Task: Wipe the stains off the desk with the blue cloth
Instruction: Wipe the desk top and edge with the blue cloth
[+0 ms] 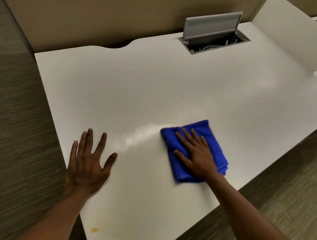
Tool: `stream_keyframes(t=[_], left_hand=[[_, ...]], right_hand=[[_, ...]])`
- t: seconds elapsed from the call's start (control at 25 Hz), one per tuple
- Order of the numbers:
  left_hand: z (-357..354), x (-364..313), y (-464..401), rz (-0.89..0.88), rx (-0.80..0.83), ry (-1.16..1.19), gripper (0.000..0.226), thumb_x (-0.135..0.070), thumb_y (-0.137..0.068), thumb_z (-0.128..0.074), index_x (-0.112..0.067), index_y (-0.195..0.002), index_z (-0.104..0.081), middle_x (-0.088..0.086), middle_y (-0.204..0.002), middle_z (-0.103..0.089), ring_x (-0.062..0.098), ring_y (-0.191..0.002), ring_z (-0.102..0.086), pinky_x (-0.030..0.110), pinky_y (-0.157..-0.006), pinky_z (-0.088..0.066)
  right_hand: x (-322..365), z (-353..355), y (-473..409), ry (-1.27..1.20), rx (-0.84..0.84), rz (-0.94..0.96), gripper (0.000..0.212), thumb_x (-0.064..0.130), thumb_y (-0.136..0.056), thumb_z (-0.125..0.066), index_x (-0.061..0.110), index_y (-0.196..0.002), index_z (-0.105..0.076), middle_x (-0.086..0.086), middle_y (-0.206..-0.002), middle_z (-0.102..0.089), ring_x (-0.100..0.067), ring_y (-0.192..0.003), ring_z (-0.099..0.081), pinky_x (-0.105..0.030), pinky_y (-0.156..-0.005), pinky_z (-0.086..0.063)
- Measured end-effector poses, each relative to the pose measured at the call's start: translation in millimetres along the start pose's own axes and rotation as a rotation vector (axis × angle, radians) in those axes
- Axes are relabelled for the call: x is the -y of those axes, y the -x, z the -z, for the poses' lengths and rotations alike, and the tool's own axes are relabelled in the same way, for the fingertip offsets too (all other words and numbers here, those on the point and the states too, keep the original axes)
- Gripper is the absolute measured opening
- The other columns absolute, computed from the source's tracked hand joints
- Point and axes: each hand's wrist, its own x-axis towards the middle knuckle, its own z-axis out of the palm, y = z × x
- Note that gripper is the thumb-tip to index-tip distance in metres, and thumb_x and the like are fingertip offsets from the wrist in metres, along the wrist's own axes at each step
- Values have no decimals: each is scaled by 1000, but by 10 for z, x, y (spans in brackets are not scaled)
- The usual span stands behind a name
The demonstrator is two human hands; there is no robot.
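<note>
Two bare hands lie flat on the white, smooth-topped desk in the head view. The right hand, in the lower right of centre, presses palm-down with fingers spread on the folded, bright blue microfibre cloth, gripping nothing and simply flattened on the fabric. The cloth is a rough rectangle whose long axis runs diagonally, from its far corner toward the upper middle of the frame down to its near corner toward the lower middle; the fingers point toward the upper left. A pale, shiny wet streak stretches from the cloth's left edge down and left toward the left hand. That hand rests wide open, fingers splayed, palm on the bare desk near its left edge, well apart from the cloth. Two small yellow-orange stains sit at the bottom of the frame near the desk's front corner, well apart from the cloth. In the upper middle a grey metal cable hatch stands with its lid tilted up.
</note>
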Motion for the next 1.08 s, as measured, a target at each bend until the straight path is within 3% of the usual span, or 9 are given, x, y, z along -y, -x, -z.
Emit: stream_keyframes(t=[0.12,0.24,0.4,0.52,0.64,0.8,0.88,0.96,1.08], left_hand=[[-16,-26,-38,0,-7,14,77,-74,-100,-14,-35,-166,-10,9,-174,-2,21,-162,2,49,-130,-5],[-10,-10,-40,1,12,10,77,-74,-99,-12,-35,-166,-7,9,-174,1,22,-162,5,49,-130,-3],[36,-35,-13,-5,21,34,78,-73,-99,-14,-33,-166,-11,9,-174,-1,24,-162,0,51,-130,-8],[54,-38,-35,-2,27,29,78,-74,-99,-13,-33,-166,-9,9,-174,1,24,-162,2,50,-130,-7],[24,-16,-35,0,9,-5,77,-74,-100,-12,-34,-166,-7,9,-175,3,23,-162,5,51,-130,-8],[12,-43,-78,2,15,-21,78,-75,-100,-11,-33,-166,-7,10,-175,1,23,-162,4,51,-130,-9],[8,-24,-51,-3,30,-5,79,-75,-99,-10,-33,-166,-8,10,-175,0,24,-162,3,52,-130,-9],[26,20,-38,0,11,30,79,-75,-99,-10,-33,-166,-12,10,-175,-3,24,-162,-1,52,-129,-11],[47,-17,-66,-4,-4,54,79,-74,-99,-13,-33,-166,-16,10,-175,-5,25,-162,-3,52,-129,-12]], right_hand=[[-59,134,-514,18,-70,-265,64,60,-107,-28,42,-165,-7,11,-174,-3,-22,-162,-1,-48,-129,-3],[222,46,-572,7,-73,-293,64,57,-108,-27,39,-166,-7,8,-175,-1,-24,-162,0,-51,-129,-1],[638,-343,205,47,1,213,69,71,-101,-29,46,-164,-12,14,-174,-4,-20,-162,-1,-47,-129,0],[279,-210,265,39,44,451,78,79,-95,-38,48,-163,-15,17,-174,-6,-17,-162,-1,-47,-130,1],[21,22,-133,27,-28,75,79,81,-92,-39,53,-161,-13,8,-175,1,-19,-162,1,-53,-129,-8],[280,21,-612,14,-80,-275,84,85,-91,-28,51,-162,-1,-1,-175,10,-24,-161,9,-53,-129,5],[625,-175,-543,26,-59,-161,82,85,-91,-25,52,-161,2,3,-175,9,-23,-161,10,-51,-127,8],[878,-349,-321,70,-17,145,77,83,-94,-26,54,-161,-2,7,-175,5,-22,-162,5,-48,-128,7],[687,-135,-419,74,40,409,66,76,-99,-25,54,-161,-14,13,-174,-4,-17,-162,1,-45,-130,2]])
